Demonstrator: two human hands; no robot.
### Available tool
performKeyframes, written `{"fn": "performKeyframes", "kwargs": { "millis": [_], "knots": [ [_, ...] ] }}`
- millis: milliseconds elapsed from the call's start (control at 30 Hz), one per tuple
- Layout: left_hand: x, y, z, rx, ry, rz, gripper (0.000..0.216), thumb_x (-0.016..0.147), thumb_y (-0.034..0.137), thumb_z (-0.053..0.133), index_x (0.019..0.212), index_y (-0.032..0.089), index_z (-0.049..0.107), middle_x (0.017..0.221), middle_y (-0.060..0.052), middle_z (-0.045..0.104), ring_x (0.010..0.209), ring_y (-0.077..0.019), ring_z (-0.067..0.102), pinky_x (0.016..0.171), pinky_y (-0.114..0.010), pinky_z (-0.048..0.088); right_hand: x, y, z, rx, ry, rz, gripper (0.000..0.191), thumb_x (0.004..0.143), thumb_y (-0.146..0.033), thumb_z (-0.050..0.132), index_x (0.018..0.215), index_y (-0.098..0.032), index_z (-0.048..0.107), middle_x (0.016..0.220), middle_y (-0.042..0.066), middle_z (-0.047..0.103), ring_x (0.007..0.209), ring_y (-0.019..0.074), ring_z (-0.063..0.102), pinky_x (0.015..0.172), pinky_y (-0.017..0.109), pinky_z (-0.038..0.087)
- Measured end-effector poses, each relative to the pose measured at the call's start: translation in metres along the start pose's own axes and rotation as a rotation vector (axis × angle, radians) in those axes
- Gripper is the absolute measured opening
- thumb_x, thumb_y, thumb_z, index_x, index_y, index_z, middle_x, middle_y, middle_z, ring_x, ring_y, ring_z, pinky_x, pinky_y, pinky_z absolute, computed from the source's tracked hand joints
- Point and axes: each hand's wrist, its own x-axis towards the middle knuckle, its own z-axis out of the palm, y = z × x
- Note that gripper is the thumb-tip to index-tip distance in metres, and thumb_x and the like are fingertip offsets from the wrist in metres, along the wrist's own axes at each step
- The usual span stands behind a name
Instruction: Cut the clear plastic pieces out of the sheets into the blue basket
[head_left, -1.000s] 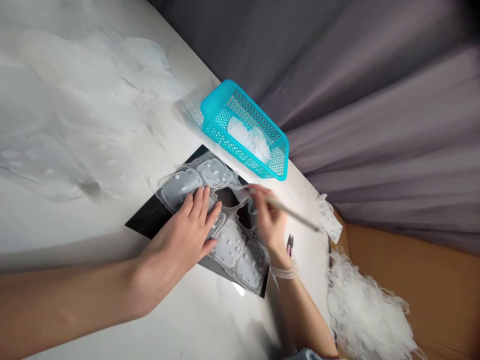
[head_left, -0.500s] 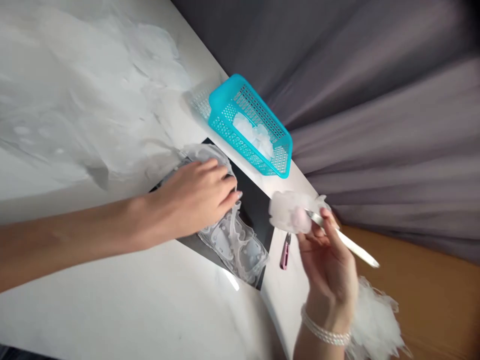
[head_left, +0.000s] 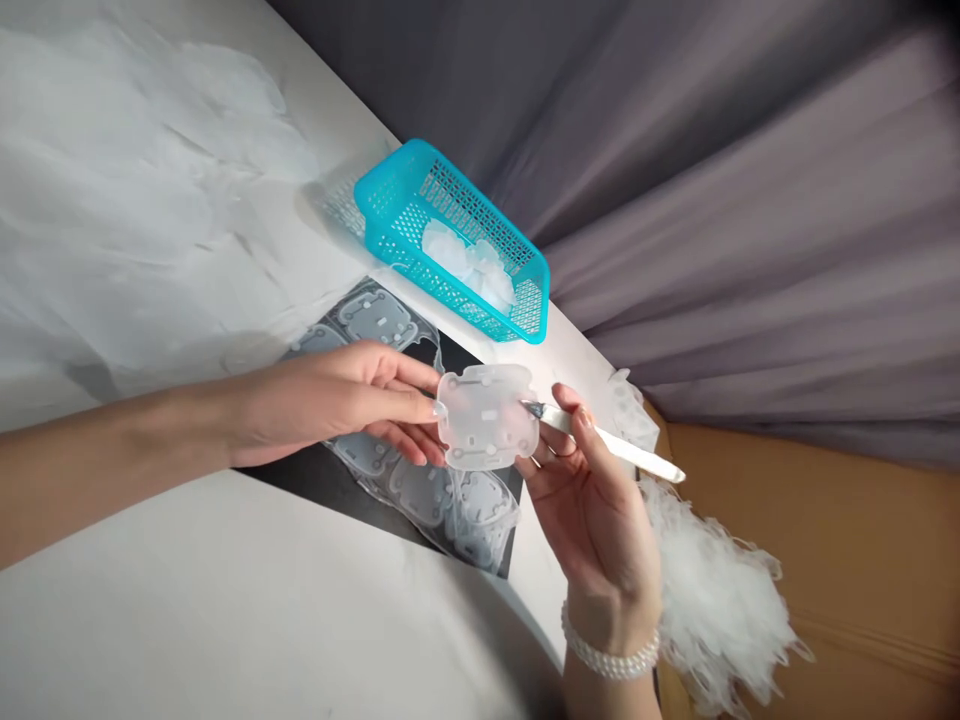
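Note:
A thin, translucent white plastic piece (head_left: pixel 484 425) with scalloped edges and small slots is held up between my hands. My left hand (head_left: pixel 367 400) pinches its left edge between thumb and fingers. My right hand (head_left: pixel 600 490), with a beaded bracelet at the wrist, grips a white-handled craft knife (head_left: pixel 622 445); its metal tip lies over the right edge of the piece. Fingers of this hand also touch that edge from below. Under both hands, sheets of similar moulded plastic pieces (head_left: pixel 420 485) lie on a black mat (head_left: pixel 352 505).
A turquoise basket (head_left: pixel 382 205) with several translucent pieces (head_left: pixel 472 265) stands behind the mat. Piled translucent sheets (head_left: pixel 135 190) cover the left of the white table (head_left: pixel 225 620). Stringy plastic scraps (head_left: pixel 727 590) lie at the right by a brown surface (head_left: pixel 862 560). A grey curtain (head_left: pixel 712 220) hangs behind.
My left hand has left the sheets on the mat and taken the left edge of the piece. My right hand has moved left with the knife and the piece, which now faces me.

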Motion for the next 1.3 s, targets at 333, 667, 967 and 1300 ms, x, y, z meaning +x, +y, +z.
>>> {"fn": "performKeyframes", "kwargs": {
  "millis": [333, 667, 967, 1300],
  "knots": [
    [-0.001, 0.005, -0.003, -0.430, -0.067, -0.176, 0.023, 0.093, 0.029, 0.060, 0.107, 0.027, 0.077, 0.087, -0.003, 0.077, 0.083, -0.0156, 0.073, 0.073, -0.019, 0.057, -0.003, -0.007, 0.003, 0.168, 0.034, 0.146, 0.017, 0.094, -0.032, 0.058, 0.102, -0.026, 0.072, 0.089, 0.002, 0.079, 0.093, 0.0182, 0.075, 0.081, 0.029, 0.060],
    [-0.002, 0.002, -0.004, -0.480, -0.070, -0.185, 0.020, 0.092, 0.032, 0.062, 0.097, 0.024, 0.080, 0.084, -0.004, 0.078, 0.078, -0.0156, 0.073, 0.070, -0.018, 0.057, -0.001, -0.004, 0.003, 0.096, 0.016, 0.111, 0.021, 0.097, -0.033, 0.053, 0.101, -0.029, 0.073, 0.084, 0.001, 0.078, 0.077, 0.0138, 0.068, 0.066, 0.024, 0.054],
    [-0.003, 0.006, -0.003, -0.508, -0.053, -0.210, 0.016, 0.090, 0.029, 0.064, 0.097, 0.026, 0.079, 0.080, -0.001, 0.077, 0.067, -0.0120, 0.072, 0.057, -0.012, 0.053, -0.002, -0.011, 0.002, 0.104, -0.032, 0.148, 0.019, 0.096, -0.032, 0.054, 0.102, -0.027, 0.071, 0.090, 0.002, 0.077, 0.033, -0.0007, 0.045, 0.034, 0.012, 0.035],
    [-0.004, 0.008, -0.002, -0.589, -0.032, -0.215, 0.019, 0.092, 0.030, 0.061, 0.099, 0.025, 0.078, 0.088, -0.001, 0.077, 0.077, -0.0155, 0.075, 0.067, -0.015, 0.058, 0.000, -0.009, -0.003, 0.172, -0.036, 0.186, 0.016, 0.092, -0.031, 0.063, 0.103, -0.024, 0.072, 0.091, 0.003, 0.079, 0.071, 0.0181, 0.077, 0.059, 0.019, 0.063]
  ]
}}
